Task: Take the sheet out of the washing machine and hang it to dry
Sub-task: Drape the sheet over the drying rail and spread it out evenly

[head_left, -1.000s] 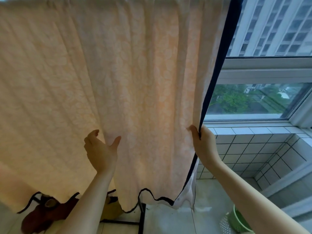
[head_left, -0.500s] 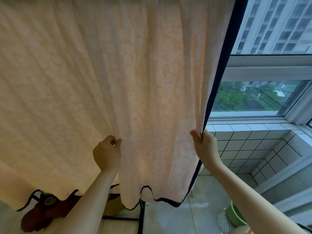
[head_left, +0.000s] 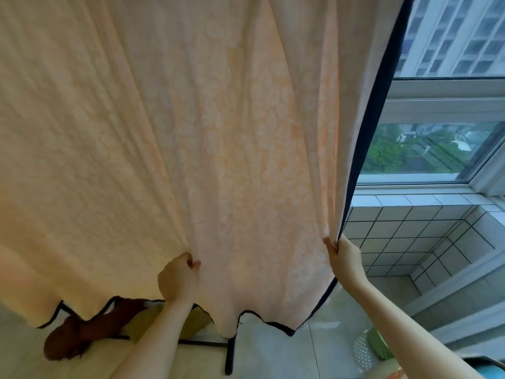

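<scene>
Sheet (head_left: 218, 132) hangs from a support above frame; left hand (head_left: 177, 280) pinches a fold low in its middle, right hand (head_left: 343, 251) grips its dark-trimmed right edge (head_left: 374, 132), apparently pulling the panel taut to spread it for drying

Sheet (head_left: 218, 132) hangs left — window (head_left: 426, 149) right, basket (head_left: 378, 344) beneath.
</scene>
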`<state>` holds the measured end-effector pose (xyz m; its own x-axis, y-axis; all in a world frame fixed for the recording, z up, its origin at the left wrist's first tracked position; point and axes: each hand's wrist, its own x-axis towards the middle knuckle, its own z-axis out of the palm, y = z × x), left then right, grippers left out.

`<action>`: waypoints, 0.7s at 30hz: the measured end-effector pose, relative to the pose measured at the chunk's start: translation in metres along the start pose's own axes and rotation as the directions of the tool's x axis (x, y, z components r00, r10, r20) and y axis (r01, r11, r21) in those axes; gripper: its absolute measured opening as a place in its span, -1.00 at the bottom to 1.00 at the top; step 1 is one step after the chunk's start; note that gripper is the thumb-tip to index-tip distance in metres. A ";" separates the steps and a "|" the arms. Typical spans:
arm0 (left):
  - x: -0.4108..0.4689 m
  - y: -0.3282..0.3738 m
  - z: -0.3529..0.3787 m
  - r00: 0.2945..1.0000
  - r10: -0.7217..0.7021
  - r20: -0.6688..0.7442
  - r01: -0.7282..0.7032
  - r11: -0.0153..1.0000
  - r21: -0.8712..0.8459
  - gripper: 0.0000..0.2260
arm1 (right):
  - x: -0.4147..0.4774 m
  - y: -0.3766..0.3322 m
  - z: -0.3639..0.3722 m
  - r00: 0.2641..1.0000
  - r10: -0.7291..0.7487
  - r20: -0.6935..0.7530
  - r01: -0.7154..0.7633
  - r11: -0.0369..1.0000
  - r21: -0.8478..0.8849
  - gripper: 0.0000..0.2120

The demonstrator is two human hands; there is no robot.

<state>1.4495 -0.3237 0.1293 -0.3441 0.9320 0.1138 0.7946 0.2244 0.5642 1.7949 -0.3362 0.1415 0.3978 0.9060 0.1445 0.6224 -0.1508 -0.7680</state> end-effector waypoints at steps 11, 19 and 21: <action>0.025 0.014 -0.026 0.989 -0.052 -0.137 0.033 0.990 -0.135 -0.81 | 0.019 -0.039 -0.040 0.997 -0.083 0.000 0.082 0.991 0.102 -0.77; 0.054 0.040 -0.050 0.949 0.054 -0.312 -0.123 0.971 -0.207 -0.88 | 0.037 -0.099 -0.063 0.957 -0.180 -0.228 0.242 0.927 0.285 -0.77; 0.057 0.044 -0.051 0.942 0.048 -0.331 -0.126 0.968 -0.218 -0.88 | 0.041 -0.098 -0.064 0.947 -0.188 -0.259 0.257 0.930 0.264 -0.83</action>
<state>1.4397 -0.2751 0.2020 -0.4514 0.7951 0.4051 0.7032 0.0375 0.7100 1.7936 -0.3092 0.2626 0.4341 0.7843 0.4432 0.5027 0.1973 -0.8416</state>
